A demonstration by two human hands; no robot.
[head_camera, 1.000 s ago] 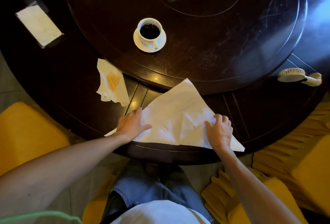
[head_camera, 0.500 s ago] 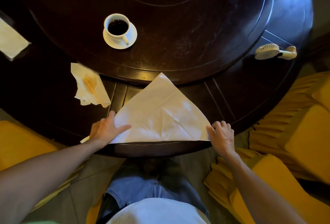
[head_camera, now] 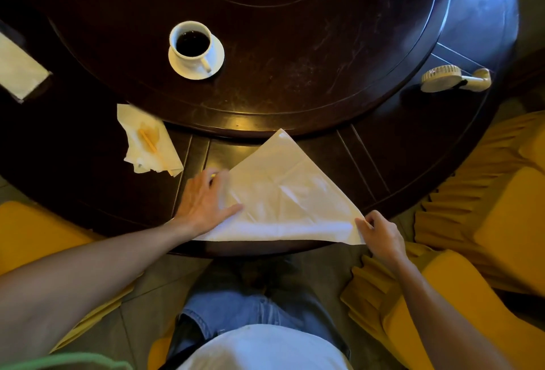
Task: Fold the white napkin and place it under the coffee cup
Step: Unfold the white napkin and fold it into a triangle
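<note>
The white napkin (head_camera: 289, 195) lies folded into a triangle at the near edge of the dark round table (head_camera: 368, 169), its tip pointing away from me. My left hand (head_camera: 206, 198) rests flat on the napkin's left part, fingers spread. My right hand (head_camera: 380, 234) pinches the napkin's right corner at the table edge. A white coffee cup (head_camera: 191, 44) full of dark coffee stands on its saucer (head_camera: 216, 60) on the raised centre disc, far left of the napkin.
A crumpled, stained napkin (head_camera: 147, 139) lies left of my left hand. A flat white paper (head_camera: 17, 70) sits at the far left. A small cream handheld fan (head_camera: 454, 79) lies at the right. Yellow chairs (head_camera: 486, 222) flank me.
My left hand has slid from the napkin's left corner further onto the cloth. My right hand has closed on the right corner. The view has shifted.
</note>
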